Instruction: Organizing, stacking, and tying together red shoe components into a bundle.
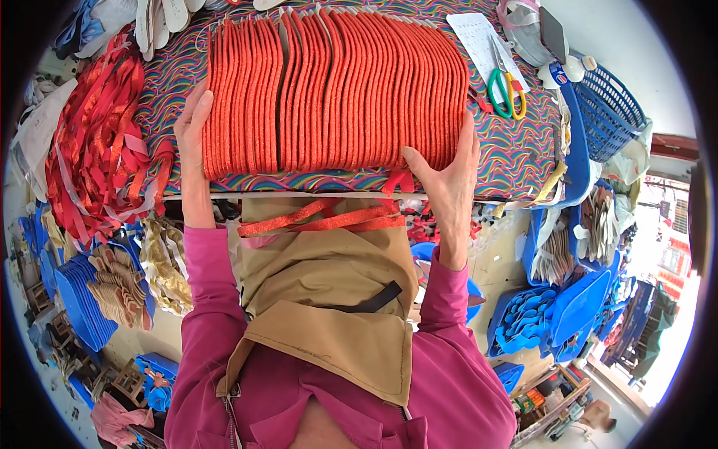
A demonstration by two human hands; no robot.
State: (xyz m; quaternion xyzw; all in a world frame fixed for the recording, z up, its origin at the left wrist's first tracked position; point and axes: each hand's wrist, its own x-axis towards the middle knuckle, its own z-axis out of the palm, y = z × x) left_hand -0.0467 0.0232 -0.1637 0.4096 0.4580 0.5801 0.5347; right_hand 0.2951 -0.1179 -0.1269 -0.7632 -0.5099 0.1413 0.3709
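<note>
A long row of red glittery strip-edged shoe soles (344,97) stands packed on edge across the table in front of me; their exact kind is hard to tell. My left hand (193,131) presses flat along the row's left end, thumb up and the other fingers partly hidden. At the right end, my right hand (449,172) clasps the near corner, its thumb on the front and its fingers up the side. Between them the two hands hold the row together. A dark gap runs through the row left of its middle.
A wavy-patterned cloth (516,161) covers the table. Scissors (507,86) with green and yellow handles lie on a white paper sheet (473,34). Red ribbon strips (97,142) hang at the left edge. A blue basket (609,108) stands far right; blue bins (580,303) sit below.
</note>
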